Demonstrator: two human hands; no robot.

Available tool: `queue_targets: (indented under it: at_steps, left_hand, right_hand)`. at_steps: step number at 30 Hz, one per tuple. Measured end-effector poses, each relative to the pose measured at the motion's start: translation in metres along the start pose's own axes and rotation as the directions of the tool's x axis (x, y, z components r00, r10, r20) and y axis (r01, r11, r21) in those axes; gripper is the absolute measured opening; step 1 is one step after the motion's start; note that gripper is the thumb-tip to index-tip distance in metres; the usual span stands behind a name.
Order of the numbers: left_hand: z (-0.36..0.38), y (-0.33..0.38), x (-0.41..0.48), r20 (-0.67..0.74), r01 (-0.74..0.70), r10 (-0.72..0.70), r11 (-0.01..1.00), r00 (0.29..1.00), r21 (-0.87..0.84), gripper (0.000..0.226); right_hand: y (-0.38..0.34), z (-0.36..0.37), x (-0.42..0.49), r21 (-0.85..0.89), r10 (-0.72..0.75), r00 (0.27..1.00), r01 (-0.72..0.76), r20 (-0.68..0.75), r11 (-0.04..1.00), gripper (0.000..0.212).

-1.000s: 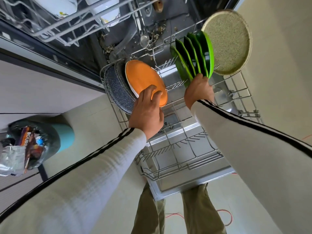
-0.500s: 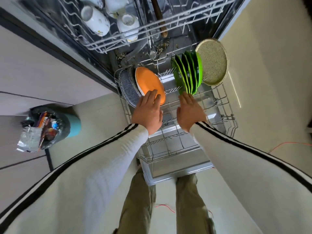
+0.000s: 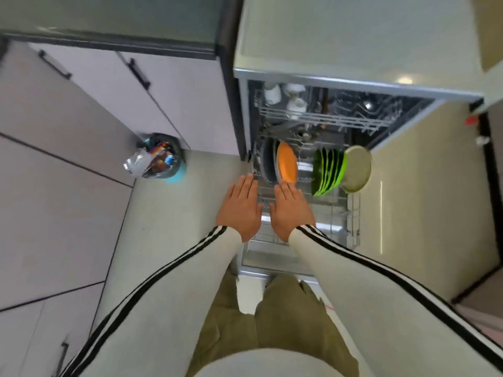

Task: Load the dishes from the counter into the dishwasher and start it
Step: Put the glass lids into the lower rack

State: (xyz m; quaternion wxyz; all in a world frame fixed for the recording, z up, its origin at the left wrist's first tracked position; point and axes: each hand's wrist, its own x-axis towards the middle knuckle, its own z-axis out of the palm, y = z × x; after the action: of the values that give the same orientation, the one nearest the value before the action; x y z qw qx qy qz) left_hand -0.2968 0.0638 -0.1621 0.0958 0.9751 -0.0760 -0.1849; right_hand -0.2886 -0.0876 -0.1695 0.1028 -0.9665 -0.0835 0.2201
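Head cam: left hand [image 3: 239,210], right hand [image 3: 292,210] hovering flat, fingers straight, holding nothing; loaded lower rack [image 3: 352,213] probably feeling heavy, rattly; best pushing at front edge.

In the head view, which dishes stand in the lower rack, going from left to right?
dark pan → orange plate → green plates → beige plate

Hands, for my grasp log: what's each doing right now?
Left hand: open, fingers straight, holding nothing.
Right hand: open, fingers straight, holding nothing.
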Motion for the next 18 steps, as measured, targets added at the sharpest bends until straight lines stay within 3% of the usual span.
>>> queue_targets:
  at_steps: [8,18]
  left_hand:
    - [-0.072,-0.139,-0.049,-0.184,0.243,-0.254,0.967,0.949,-0.082,0.066]
    - [-0.159,-0.373,-0.108,-0.25,0.425,-0.44,0.898,0.862,-0.116,0.065]
  right_hand:
    - [-0.147,-0.043,0.039,-0.094,-0.209,0.973,0.201,-0.094,0.975,0.057]
    - [-0.414,-0.041,0.105,-0.12,-0.413,0.898,0.397,-0.153,0.91,0.057]
